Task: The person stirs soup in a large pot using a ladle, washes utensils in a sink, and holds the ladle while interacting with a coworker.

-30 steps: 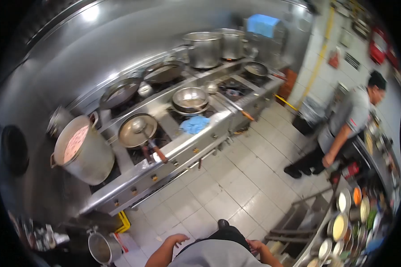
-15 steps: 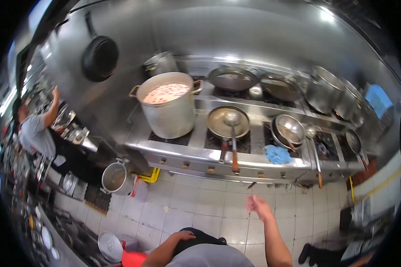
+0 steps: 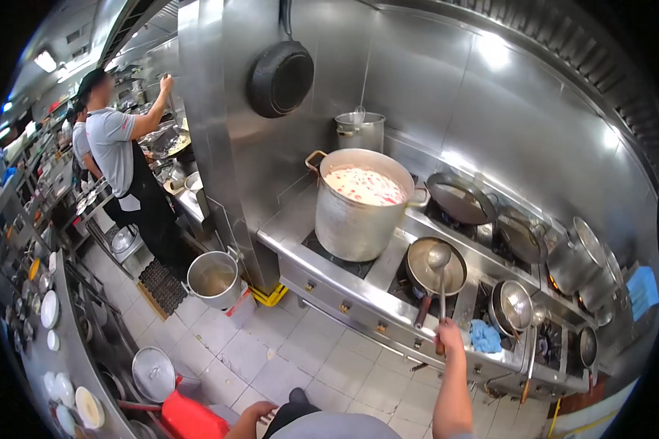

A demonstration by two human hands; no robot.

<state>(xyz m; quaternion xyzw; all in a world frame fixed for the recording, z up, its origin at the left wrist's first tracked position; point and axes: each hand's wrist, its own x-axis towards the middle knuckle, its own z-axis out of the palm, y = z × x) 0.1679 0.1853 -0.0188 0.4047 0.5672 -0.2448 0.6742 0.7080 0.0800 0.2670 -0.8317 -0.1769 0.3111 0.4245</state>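
My right hand point(image 3: 449, 337) is closed round the wooden handle of a ladle point(image 3: 440, 256), whose bowl rests inside a frying pan point(image 3: 419, 269) on the front burner. My left hand point(image 3: 262, 411) hangs low beside my dark trousers, its fingers apart and holding nothing. Left of the pan, a large two-handled pot point(image 3: 355, 223) holds a pinkish-white mixture with red pieces. A blue cloth point(image 3: 485, 336) lies on the stove's front edge, just right of my right hand.
Two co-workers point(image 3: 113, 139) stand at the back left. Strainers point(image 3: 515, 306), another long-handled ladle point(image 3: 532, 344) and more pans line the stove. A pot point(image 3: 214, 279) stands low at its left end. A red container point(image 3: 192, 417) and a lidded pot point(image 3: 154, 373) are near my left.
My right hand has moved forward from above the floor and taken hold of the ladle's handle. The view has turned left, bringing the co-workers further into sight.
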